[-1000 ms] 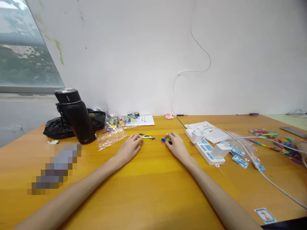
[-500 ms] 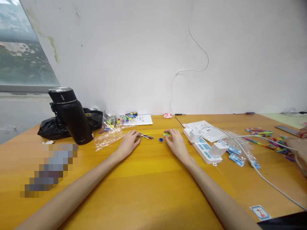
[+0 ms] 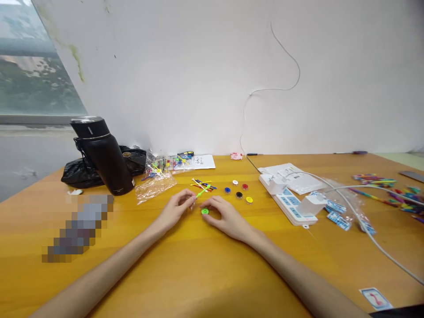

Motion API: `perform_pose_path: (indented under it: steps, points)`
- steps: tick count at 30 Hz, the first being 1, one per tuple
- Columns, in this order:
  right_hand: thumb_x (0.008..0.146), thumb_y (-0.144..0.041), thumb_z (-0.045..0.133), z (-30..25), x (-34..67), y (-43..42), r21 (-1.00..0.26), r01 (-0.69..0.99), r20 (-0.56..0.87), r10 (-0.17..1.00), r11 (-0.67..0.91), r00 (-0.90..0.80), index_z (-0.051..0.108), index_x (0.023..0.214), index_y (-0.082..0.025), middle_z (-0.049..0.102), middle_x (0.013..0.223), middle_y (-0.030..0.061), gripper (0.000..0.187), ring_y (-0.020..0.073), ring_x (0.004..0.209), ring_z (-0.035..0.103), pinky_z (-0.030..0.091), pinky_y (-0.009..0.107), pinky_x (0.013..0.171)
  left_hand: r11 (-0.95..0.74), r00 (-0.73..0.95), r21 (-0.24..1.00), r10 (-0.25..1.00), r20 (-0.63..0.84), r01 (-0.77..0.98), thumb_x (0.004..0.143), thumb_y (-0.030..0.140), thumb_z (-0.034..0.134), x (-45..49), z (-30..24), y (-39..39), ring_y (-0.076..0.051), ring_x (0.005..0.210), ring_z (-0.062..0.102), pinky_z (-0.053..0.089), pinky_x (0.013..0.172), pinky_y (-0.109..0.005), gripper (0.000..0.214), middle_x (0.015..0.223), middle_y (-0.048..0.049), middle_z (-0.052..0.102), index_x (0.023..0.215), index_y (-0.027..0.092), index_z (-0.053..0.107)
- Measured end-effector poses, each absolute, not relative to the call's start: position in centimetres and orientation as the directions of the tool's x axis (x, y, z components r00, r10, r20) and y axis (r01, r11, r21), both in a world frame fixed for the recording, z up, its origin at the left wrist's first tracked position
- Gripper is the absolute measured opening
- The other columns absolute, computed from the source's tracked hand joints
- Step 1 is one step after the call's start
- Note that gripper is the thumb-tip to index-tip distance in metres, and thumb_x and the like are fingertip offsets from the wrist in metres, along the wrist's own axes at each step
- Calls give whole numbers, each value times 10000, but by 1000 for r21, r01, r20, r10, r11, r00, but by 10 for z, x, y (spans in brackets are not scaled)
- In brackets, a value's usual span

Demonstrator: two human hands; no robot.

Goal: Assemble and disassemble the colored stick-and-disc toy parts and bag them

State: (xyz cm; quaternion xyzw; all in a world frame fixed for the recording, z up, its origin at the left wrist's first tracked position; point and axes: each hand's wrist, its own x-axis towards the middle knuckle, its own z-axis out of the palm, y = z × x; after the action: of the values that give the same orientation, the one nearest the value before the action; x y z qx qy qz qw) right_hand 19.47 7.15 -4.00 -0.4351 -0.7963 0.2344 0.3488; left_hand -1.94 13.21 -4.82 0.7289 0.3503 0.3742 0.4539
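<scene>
My left hand rests on the orange table and pinches a thin green stick that points up and to the right. My right hand lies beside it, fingers curled round a small green disc on the table. Behind the hands lie several loose coloured sticks. Several small round discs, blue, black, red, yellow and white, sit just right of the sticks.
A black flask and a black bag stand at the back left, with clear bags of coloured parts beside them. A white power strip with cables lies to the right. More coloured sticks lie at far right.
Both hands drew back toward me from the stick pile. The left now pinches a green stick, the right has brought a green disc along. Several discs are uncovered. Another person's hand at far right has gone.
</scene>
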Motion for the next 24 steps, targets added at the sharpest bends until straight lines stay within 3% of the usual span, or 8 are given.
perform_pose_path:
  steps: [4, 8, 11, 14, 17, 21, 24]
  points:
    - [986, -351, 598, -42, 192, 73, -849, 341, 327, 908, 404, -262, 640, 1146, -205, 704, 1106, 65, 220, 193, 994, 666, 518, 325, 937, -254, 564, 965, 807, 174, 66, 951, 453, 603, -10, -46, 122, -132, 714, 516, 388, 680, -249, 295, 798, -1, 612, 919, 161, 633]
    - [978, -430, 607, -42, 193, 76, -903, 221, 314, 918, 368, -243, 683, 1073, -202, 725, 1058, 58, 259, 195, 940, 689, 532, 312, 890, -265, 617, 961, 770, 162, 78, 953, 455, 604, -9, -43, 118, -141, 752, 555, 411, 721, -251, 305, 833, -17, 664, 916, 158, 660]
    - [926, -492, 664, -42, 198, 80, -927, 177, 291, 933, 330, -213, 691, 937, -189, 722, 939, 48, 305, 200, 897, 686, 541, 311, 850, -284, 562, 951, 809, 170, 122, 998, 459, 502, -11, -46, 118, -163, 811, 585, 440, 730, -259, 335, 918, -38, 682, 992, 166, 663]
    - [875, -574, 687, -40, 204, 84, -974, 77, 206, 973, 215, -109, 653, 853, -192, 704, 858, 37, 384, 197, 833, 685, 561, 318, 796, -336, 514, 921, 835, 195, 197, 1011, 317, 407, -13, -51, 119, -204, 939, 617, 479, 820, -311, 304, 1057, -69, 700, 1122, 186, 659]
    - [826, -597, 729, -36, 207, 85, -995, -45, 91, 995, 90, -28, 631, 826, -195, 727, 892, 49, 414, 196, 807, 702, 578, 343, 830, -506, 604, 809, 757, 251, 298, 918, 190, 504, -13, -52, 114, -237, 1069, 598, 466, 961, -370, 311, 1179, -72, 683, 1172, 224, 681]
    - [761, -553, 809, -33, 210, 84, -991, -134, 4, 1000, 5, 13, 621, 780, -189, 748, 917, 57, 410, 190, 787, 716, 583, 345, 862, -632, 650, 704, 690, 319, 325, 940, 265, 582, -12, -48, 106, -243, 1119, 578, 440, 1028, -378, 234, 1176, -65, 671, 1145, 243, 693]
    - [749, -528, 830, -34, 211, 83, -985, -168, -28, 999, -32, -28, 614, 776, -180, 757, 895, 58, 411, 182, 787, 725, 587, 323, 840, -531, 629, 801, 730, 267, 276, 985, 369, 564, -12, -46, 105, -230, 1016, 631, 490, 930, -350, 258, 1103, -66, 708, 1152, 221, 692]
